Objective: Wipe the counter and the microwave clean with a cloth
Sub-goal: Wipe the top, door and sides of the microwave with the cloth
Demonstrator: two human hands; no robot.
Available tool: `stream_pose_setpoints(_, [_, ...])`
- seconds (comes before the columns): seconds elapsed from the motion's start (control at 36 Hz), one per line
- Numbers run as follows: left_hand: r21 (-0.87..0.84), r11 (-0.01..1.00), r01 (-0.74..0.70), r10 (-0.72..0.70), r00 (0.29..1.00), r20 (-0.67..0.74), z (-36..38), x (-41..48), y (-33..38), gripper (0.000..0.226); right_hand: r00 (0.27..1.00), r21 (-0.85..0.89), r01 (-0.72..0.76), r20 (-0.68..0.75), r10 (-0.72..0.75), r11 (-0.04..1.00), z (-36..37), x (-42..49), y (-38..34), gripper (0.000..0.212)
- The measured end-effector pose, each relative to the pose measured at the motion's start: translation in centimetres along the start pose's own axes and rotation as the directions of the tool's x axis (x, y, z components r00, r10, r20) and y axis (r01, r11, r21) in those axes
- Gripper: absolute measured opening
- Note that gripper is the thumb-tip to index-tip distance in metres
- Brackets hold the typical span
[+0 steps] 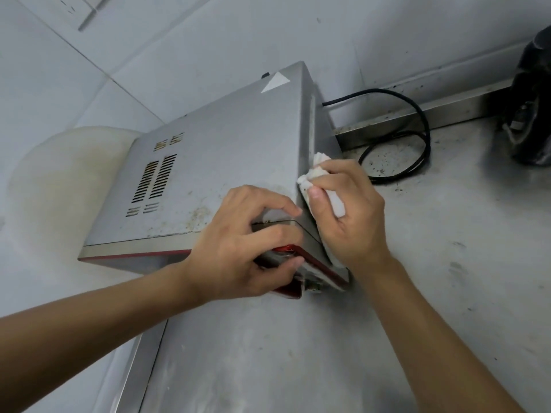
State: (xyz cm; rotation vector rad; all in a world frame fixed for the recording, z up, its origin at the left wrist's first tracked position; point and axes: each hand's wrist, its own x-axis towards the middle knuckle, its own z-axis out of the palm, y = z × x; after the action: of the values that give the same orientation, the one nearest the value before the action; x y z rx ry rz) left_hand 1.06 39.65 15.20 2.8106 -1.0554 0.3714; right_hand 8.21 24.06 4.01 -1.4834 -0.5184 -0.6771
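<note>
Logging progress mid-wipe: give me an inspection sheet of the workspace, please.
Surface: steel counter, dark specks and smears, heaviest toward the back.
Job's things: microwave, stained top near its front; white cloth against its right side.
Clutter: black bag at the back right; stained white board behind the microwave.
Hands: left hand grips the microwave's front corner; right hand holds the cloth.
Cables: black cable looped on the counter behind the microwave.
Surroundings: tiled wall, socket upper left.
</note>
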Motion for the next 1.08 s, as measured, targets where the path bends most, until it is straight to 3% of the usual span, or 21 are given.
stream_pose_setpoints(0.08, [-0.015,1.000,-0.005,0.005,1.000,-0.004,0.0,0.0,-0.1,0.021,0.974,-0.074,-0.219,0.043,0.222,0.973,0.1,-1.7,2.4,0.013])
stream_pose_setpoints(0.14, [-0.020,1.000,-0.003,0.003,1.000,-0.005,0.1,-0.1,-0.1,0.021,0.888,-0.153,-0.429,0.106,0.447,0.890,-0.2,-2.2,4.6,0.013])
stream_pose_setpoints(0.19, [-0.034,0.999,-0.007,0.007,1.000,-0.007,0.1,-0.1,-0.1,0.018,0.809,-0.195,-0.535,0.162,0.565,0.822,-0.5,-2.2,6.2,0.017])
stream_pose_setpoints(0.28, [-0.052,0.999,-0.015,0.014,1.000,-0.012,0.2,-0.1,-0.2,0.019,0.867,-0.162,-0.453,0.150,0.476,0.877,-0.3,-0.6,5.8,0.014])
stream_pose_setpoints(0.36, [-0.058,0.998,-0.016,0.015,1.000,-0.012,0.3,-0.2,-0.3,0.019,0.977,-0.070,-0.193,0.074,0.198,0.979,0.3,2.1,3.4,0.017])
stream_pose_setpoints(0.44, [-0.055,0.998,-0.015,0.015,1.000,-0.007,0.3,-0.2,-0.4,0.020,0.999,-0.008,-0.037,0.002,0.037,0.999,1.0,3.1,2.7,0.019])
stream_pose_setpoints(0.5, [-0.061,0.998,-0.015,0.014,1.000,-0.005,0.3,-0.2,-0.4,0.021,0.996,-0.043,-0.082,-0.027,0.080,0.996,1.6,2.3,4.1,0.017])
stream_pose_setpoints(0.56, [-0.058,0.998,-0.012,0.012,1.000,-0.005,0.3,-0.1,-0.3,0.021,0.976,-0.090,-0.220,-0.009,0.220,0.971,1.7,1.2,6.1,0.019])
stream_pose_setpoints(0.67, [-0.059,0.998,-0.012,0.012,1.000,0.000,0.3,-0.1,-0.2,0.019,0.848,-0.189,-0.493,0.110,0.518,0.849,0.9,-0.6,9.4,0.025])
stream_pose_setpoints(0.72, [-0.054,0.998,-0.020,0.020,1.000,-0.003,0.3,0.0,-0.3,0.018,0.877,-0.187,-0.444,0.110,0.468,0.876,0.7,-0.5,9.0,0.023])
stream_pose_setpoints(0.83, [-0.039,0.999,-0.018,0.018,1.000,0.003,0.3,0.1,-0.3,0.018,0.979,-0.059,-0.198,0.030,0.200,0.978,0.4,0.6,4.0,0.020])
stream_pose_setpoints(0.94, [-0.030,0.999,-0.022,0.022,1.000,-0.002,0.3,0.1,-0.3,0.018,0.999,0.001,-0.036,0.015,0.036,0.999,-0.2,-1.2,0.4,0.018])
stream_pose_setpoints(1.0, [-0.027,0.999,-0.020,0.020,1.000,-0.007,0.3,0.2,-0.3,0.018,0.999,0.000,-0.035,0.029,0.035,0.999,-0.3,-2.8,1.0,0.011])
stream_pose_setpoints(1.08, [-0.027,0.999,-0.020,0.019,1.000,-0.008,0.4,0.2,-0.2,0.018,0.980,0.015,-0.188,0.076,0.186,0.982,-1.0,-3.5,2.3,0.019])
